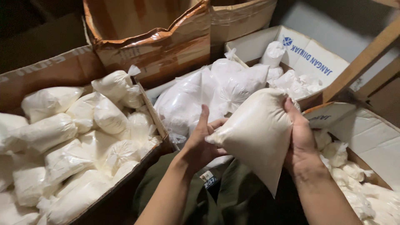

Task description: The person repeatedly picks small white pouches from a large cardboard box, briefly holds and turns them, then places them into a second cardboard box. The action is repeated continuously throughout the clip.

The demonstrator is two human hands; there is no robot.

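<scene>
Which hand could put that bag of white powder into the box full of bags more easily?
Probably the left hand. It grips the powder bag on the side nearest the full cardboard box. The right hand holds the bag's far edge.

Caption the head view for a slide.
Both hands, left hand and right hand, hold a white powder bag between boxes of similar bags.

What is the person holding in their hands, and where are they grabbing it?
A clear bag of white powder. The left hand grips its lower left corner; the right hand holds its right edge.
</scene>
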